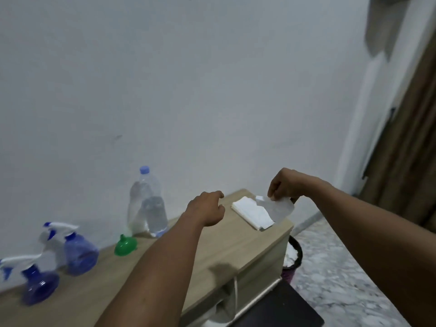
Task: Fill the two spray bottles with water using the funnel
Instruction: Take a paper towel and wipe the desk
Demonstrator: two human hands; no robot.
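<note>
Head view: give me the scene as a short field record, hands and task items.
surface: light wooden tabletop against a white wall
spray bottles: two blue translucent plastic spray bottles with white trigger heads, near and far, heads on
funnel: green plastic funnel upside down on the tabletop
water: clear plastic water bottle with pale blue cap, upright, capped
left hand: empty, hovering above the tabletop
right hand: pinching a white tissue above the white tissue stack

One head-worn view looks forward and down, seemingly tilted, from near the wooden table toward the wall behind it.
</note>
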